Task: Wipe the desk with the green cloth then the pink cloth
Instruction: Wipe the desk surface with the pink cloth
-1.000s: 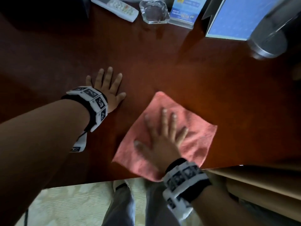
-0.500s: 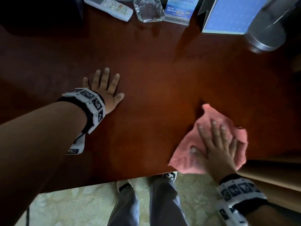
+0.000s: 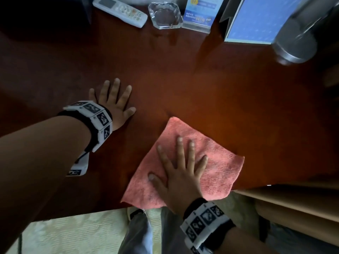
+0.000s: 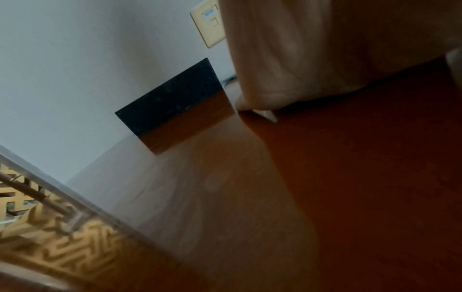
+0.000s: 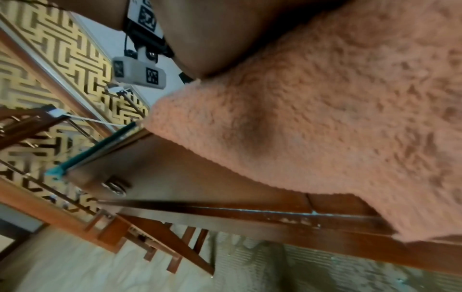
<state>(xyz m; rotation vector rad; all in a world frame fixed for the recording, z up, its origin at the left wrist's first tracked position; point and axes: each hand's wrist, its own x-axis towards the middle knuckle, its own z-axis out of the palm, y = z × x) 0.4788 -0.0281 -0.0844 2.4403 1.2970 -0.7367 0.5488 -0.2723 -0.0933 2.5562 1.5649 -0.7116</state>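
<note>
The desk (image 3: 211, 85) is dark red-brown wood, and its near edge runs across the bottom of the head view above pale patterned floor (image 3: 73, 233). On it the pink cloth (image 3: 218, 173) lies spread nearly flat as a tilted square, its near corner reaching the desk's front edge. Half a second ago the cloth was bunched into a crumpled wad far to the right, by the lower wooden shelf (image 3: 293, 202). Now it has come back toward the middle and opened out, much as it lay a second ago. No green cloth can be made out in the head view.

The right hand (image 3: 180, 178) lies palm down on the cloth with fingers straight and spread, pressing it to the desk; its grip is released, not clenched. It has swept leftward with the cloth since the earlier frame. The right wrist view shows the cloth's fuzzy pile close up, draped to the desk edge.

The left hand (image 3: 115, 103) rests flat on bare wood well to the left of the cloth, fingers straight and spread, holding nothing. It has kept its place across all three frames.

Along the far edge stand a metal cylinder (image 3: 297, 37), a blue card (image 3: 256, 21), a small blue sign (image 3: 200, 13), a glass ashtray (image 3: 165, 15) and a white remote (image 3: 121, 10), each in its earlier place.
</note>
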